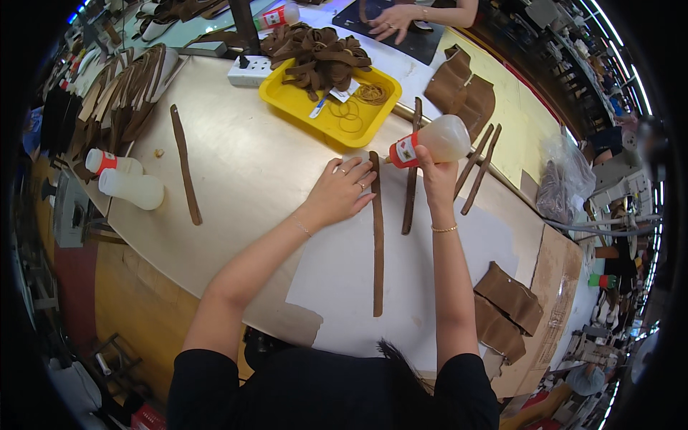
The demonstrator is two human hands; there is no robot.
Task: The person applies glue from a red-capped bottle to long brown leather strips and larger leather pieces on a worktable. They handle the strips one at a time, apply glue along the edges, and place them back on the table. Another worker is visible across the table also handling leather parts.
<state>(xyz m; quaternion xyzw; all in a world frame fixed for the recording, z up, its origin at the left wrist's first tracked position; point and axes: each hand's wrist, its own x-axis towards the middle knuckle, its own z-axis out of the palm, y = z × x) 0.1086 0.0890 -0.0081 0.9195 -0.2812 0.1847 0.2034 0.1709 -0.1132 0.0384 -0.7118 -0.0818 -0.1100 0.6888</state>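
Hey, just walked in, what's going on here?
The person's right hand holds a cloudy plastic bottle with a red label tilted, its nozzle close to the far end of a long, narrow brown strip. The left hand rests with fingertips at that strip's left edge. Beyond, a yellow plastic tray holds a heap of brown strips.

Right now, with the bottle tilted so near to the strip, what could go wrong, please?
The bottle in the right hand points its tip toward the left hand, so its contents might reach those fingers. The left hand touches the strip only toward its upper end, so the lower end could swing aside. The next strip runs beneath the bottle and might catch a stray drip.
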